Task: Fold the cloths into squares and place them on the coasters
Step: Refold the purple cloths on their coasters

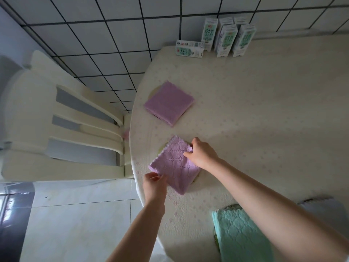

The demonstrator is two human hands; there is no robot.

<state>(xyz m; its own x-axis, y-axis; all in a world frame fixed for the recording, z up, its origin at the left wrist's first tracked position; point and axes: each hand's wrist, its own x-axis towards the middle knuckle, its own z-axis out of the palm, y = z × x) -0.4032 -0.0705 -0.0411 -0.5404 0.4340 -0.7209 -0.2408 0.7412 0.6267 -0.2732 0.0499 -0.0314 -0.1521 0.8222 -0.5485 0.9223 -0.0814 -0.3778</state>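
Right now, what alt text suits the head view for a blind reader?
Left hand and right hand pinch opposite edges of a folded lilac cloth over a coaster on a table. A purple cloth, teal cloth and milk cartons sit nearby.

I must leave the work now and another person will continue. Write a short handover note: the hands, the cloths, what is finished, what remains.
Hands: the left hand pinches the near-left corner of the near purple cloth; the right hand pinches its far-right corner.
That cloth is folded square and lies on the near coaster.
Done: the far purple cloth lies folded on the far coaster. The green cloth lies over a third coaster.
Unclear: the grey cloth is partly hidden behind the right arm.
Left: release the near purple cloth, then check the grey one.
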